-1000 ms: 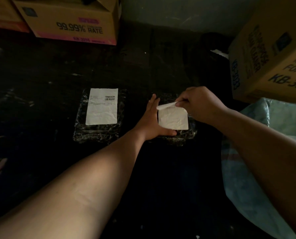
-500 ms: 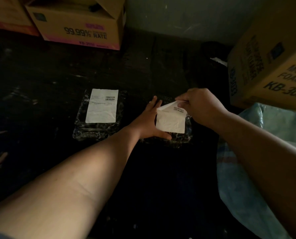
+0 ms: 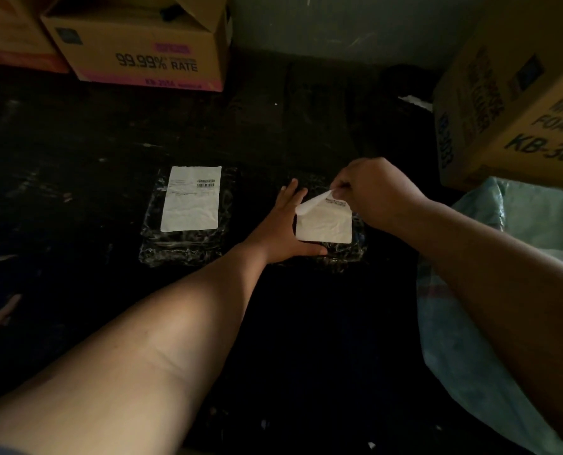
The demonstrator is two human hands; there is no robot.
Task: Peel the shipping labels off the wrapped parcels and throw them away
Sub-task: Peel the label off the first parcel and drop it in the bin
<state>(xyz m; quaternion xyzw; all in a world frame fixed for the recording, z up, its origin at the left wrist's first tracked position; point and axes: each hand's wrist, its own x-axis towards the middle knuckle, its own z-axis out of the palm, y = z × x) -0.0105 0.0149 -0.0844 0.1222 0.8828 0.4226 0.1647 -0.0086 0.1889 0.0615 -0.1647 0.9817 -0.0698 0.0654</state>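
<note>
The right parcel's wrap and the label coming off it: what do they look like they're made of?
Right parcel: seemingly glossy clear plastic film over something dark; it shows crinkled white glints. Peeling label: probably matte white adhesive paper; it curls softly and creases where the right hand pinches its top edge.

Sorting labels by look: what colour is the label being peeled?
White label, seen from the head view.

Left hand (image 3: 281,229) flat, fingers spread, palm down, right hand (image 3: 376,192) raised, grip pinched closed, both forearms extended
</note>
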